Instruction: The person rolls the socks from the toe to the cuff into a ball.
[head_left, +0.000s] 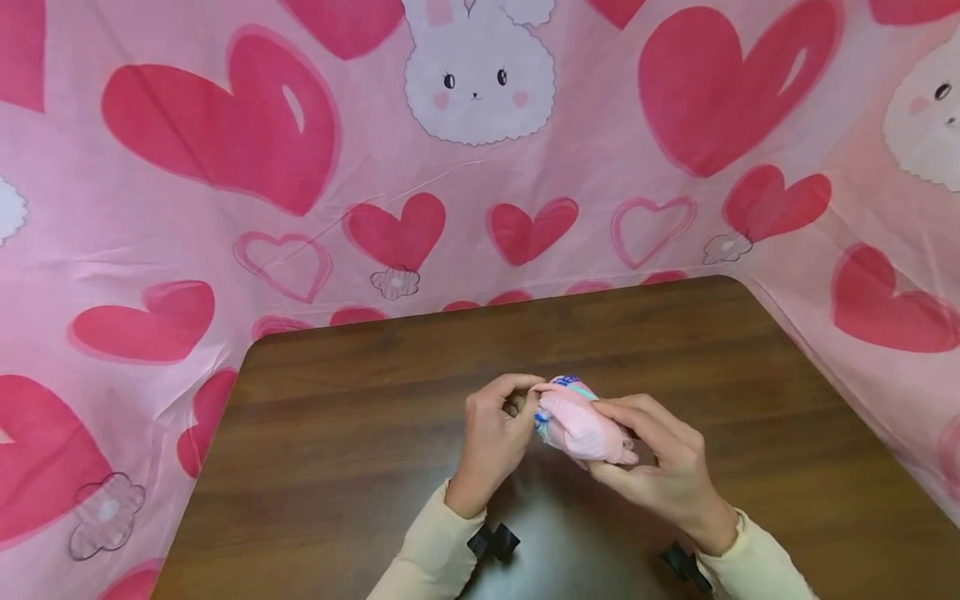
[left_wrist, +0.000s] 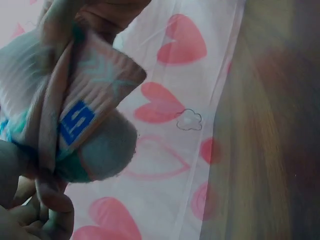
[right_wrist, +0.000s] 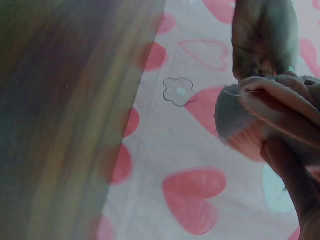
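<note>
A folded pair of pink knit socks (head_left: 577, 427) with ribbing, teal parts and blue lettering is held above the table between both hands. At its left end, the left hand (head_left: 492, 429) pinches the fabric edge between thumb and fingers. The right hand (head_left: 670, 462) grips the other end, thumb below and fingers on top. In the left wrist view, a blue lettered patch shows on the ribbed socks (left_wrist: 100, 97), above a rounded greyish part. The right wrist view shows a folded edge of the socks (right_wrist: 240, 117); part of the bundle is hidden by fingers.
Below the hands lies a dark brown wooden table (head_left: 352, 417) with rounded far corners. A pink curtain (head_left: 465, 175) printed with hearts and rabbits hangs behind it and along the sides. Dark straps with black pieces (head_left: 493, 543) sit at the wrists, by the cream sleeves (head_left: 431, 546).
</note>
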